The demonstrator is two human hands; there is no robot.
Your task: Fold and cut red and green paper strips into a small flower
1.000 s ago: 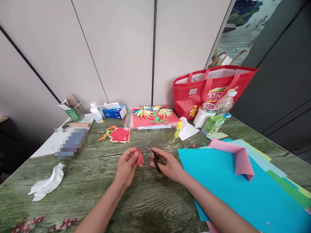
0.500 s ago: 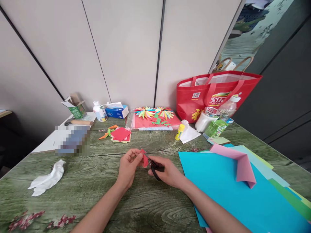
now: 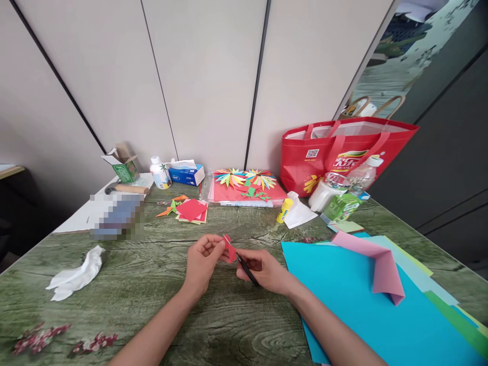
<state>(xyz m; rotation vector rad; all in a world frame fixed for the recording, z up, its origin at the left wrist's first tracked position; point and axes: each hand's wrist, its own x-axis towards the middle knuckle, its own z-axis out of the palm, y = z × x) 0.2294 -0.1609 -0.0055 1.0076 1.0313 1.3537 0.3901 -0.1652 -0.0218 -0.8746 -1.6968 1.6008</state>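
My left hand (image 3: 203,260) pinches a small folded piece of red paper (image 3: 229,247) above the green wood-grain table (image 3: 152,295). My right hand (image 3: 267,269) grips black-handled scissors (image 3: 246,268), whose blades point up and left into the red paper. Both hands meet at the middle of the table, just left of a large blue sheet (image 3: 366,305).
A folded pink sheet (image 3: 381,264) lies on the stacked coloured sheets at right. Behind stand a red shopping bag (image 3: 343,150), a glue stick (image 3: 284,210), paper stars (image 3: 244,179), red squares (image 3: 190,209), a tissue box (image 3: 186,173) and a bottle (image 3: 159,173). A crumpled tissue (image 3: 76,274) lies left.
The scissors moved left until their blades reached the red paper; before, they were held apart from it. The view has tilted slightly upward.
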